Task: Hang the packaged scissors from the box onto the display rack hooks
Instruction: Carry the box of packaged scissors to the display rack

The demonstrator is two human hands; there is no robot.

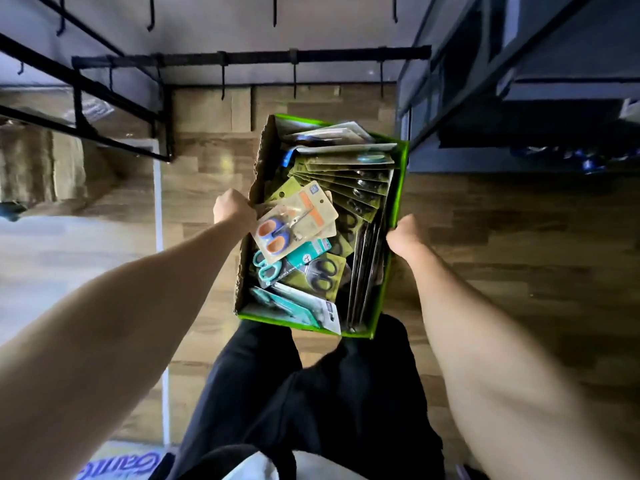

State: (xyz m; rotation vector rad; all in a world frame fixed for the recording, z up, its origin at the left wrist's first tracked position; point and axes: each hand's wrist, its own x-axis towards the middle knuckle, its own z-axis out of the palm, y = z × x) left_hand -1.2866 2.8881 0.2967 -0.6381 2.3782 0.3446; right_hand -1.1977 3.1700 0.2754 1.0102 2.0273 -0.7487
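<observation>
Box (398, 188) of packaged scissors (294, 225) held at centre; left hand (232, 206) grips 9 o'clock wall, right hand (403, 237) grips 3 o'clock wall. Hooks (294, 81) at 12 o'clock empty. Risk: tilt spills loose packs.

Wood-plank floor (502, 254), grey shelving (554, 81) at right, pale wall (207, 29) behind.

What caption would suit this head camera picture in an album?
Both hands, left and right, grip a green box of packaged scissors before empty rack hooks.
</observation>
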